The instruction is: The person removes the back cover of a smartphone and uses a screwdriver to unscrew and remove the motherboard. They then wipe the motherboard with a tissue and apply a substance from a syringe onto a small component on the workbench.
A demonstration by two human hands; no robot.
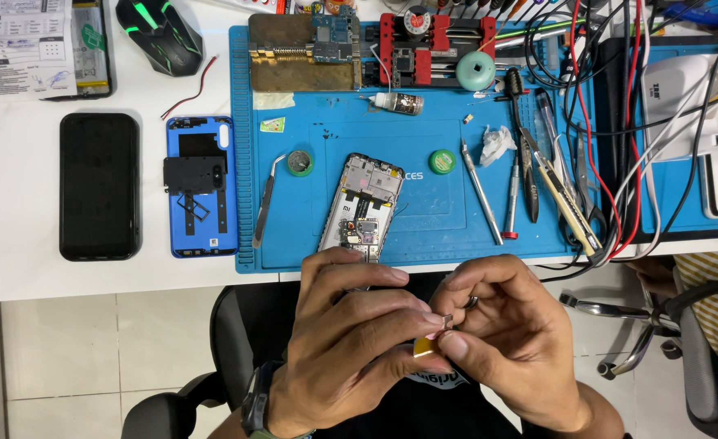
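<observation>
One small grey part (pixel 446 319), pinched between the fingertips of both hands, below the table edge over the lap. Left hand (pixel 351 341) at 9 o'clock of it, thumb and forefinger closed on it. Right hand (pixel 509 333) at 3 o'clock, fingers curled in tight on the same part; a ring shows on one finger. One yellow piece (pixel 424 347) sits just under the part at 7 o'clock, between the two thumbs; can't tell what it is.

At 11 o'clock of the hands: one opened phone (pixel 362 207), board exposed, lying on the blue mat (pixel 432 228), its lower end just above the left hand's knuckles. Two green tins: one (pixel 299 162) at the phone's 10 o'clock, one (pixel 442 161) at its 2 o'clock. One pair of tweezers (pixel 266 203) at the phone's 9 o'clock.

Off the mat on the white table (pixel 17 276), at 9 o'clock: one blue back cover (pixel 202 187), then one black phone (pixel 99 186) face down or dark. One mouse (pixel 160 34) at 11 o'clock, far corner.

At 3 o'clock of the opened phone: a row of drivers and picks (pixel 529 179), plus a tangle of cables (pixel 619 122).
</observation>
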